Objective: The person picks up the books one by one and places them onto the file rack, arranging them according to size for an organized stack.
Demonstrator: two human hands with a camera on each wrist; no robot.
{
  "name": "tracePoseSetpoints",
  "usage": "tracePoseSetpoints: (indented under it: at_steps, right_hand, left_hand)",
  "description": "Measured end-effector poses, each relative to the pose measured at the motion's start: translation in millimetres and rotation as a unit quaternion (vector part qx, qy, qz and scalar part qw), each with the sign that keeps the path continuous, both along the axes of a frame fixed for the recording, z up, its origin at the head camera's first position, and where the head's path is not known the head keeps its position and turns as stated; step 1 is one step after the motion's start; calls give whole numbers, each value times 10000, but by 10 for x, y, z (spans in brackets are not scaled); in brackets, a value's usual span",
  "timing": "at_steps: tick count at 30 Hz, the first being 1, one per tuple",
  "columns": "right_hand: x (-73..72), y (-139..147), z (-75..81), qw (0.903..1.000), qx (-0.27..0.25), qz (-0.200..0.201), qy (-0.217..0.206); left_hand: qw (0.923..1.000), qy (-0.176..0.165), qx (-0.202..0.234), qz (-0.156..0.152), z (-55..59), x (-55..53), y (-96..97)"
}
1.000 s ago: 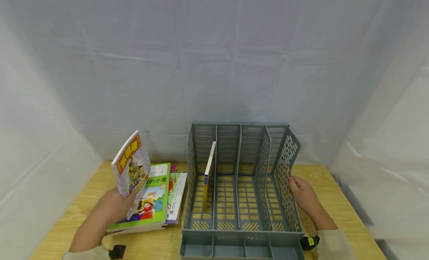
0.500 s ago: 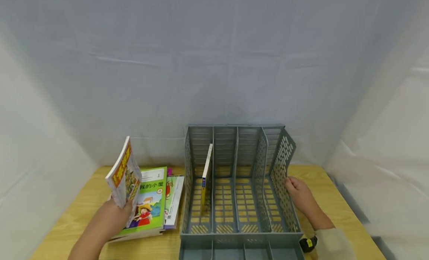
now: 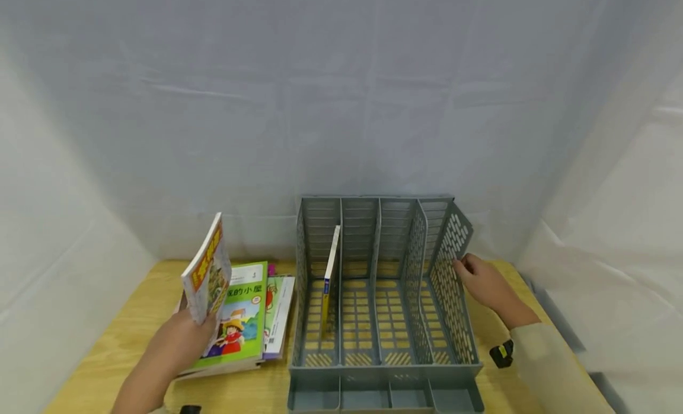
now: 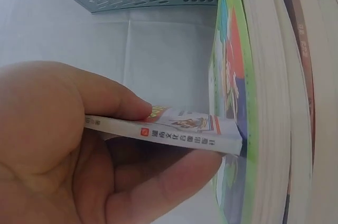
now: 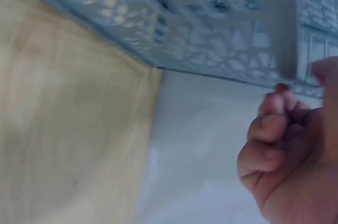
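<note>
Left hand (image 3: 184,340) is clamping a near-upright book (image 3: 214,277) low between thumb and fingers, risking a topple should that low grip be loosening. The book is standing over a pile of books (image 3: 248,310), well apart from the right hand (image 3: 485,283), which is pinching the side panel (image 3: 456,236) of a gray rack (image 3: 381,375) holding one thin book (image 3: 329,271); hard pulling could be dragging the rack askew.

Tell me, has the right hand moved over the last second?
Yes: the right hand has moved upward, judged against the rack, and is nearer the rack's upper right corner.
</note>
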State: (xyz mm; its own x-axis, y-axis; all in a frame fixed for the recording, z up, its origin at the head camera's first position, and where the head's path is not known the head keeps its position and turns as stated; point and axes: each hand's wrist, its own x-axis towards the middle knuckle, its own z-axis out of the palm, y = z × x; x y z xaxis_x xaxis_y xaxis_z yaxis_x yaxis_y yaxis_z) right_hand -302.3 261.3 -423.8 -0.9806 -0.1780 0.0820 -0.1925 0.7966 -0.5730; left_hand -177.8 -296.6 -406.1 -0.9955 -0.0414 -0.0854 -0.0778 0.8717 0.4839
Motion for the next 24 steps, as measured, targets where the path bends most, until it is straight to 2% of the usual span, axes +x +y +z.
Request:
tracePoseSetpoints:
  at_steps: [6,9,13,15,21,24]
  right_hand:
    - [-79,-114,74,9948,991,-24,246]
    - [-78,-138,82,9922,1227,113,178]
    - [-105,-113,113,9931,1027,502,-244]
    - [-109,-92,126,9931,943,623,-302]
    - [-69,-10,104,9951,837,491,208]
    - [-76,13,39,9958,728,410,386]
  left_hand:
    - [9996,-181,-238,10,54,-16,68]
    - [9994,-173,-293,18,72,-7,82]
    - [9996,-122,-269,-6,50,13,47]
    - [9996,-158,-231,-4,41,10,32]
    - [9999,-120,-64,60,27,-21,32]
    - [9999,-65,40,90,8,-8,15]
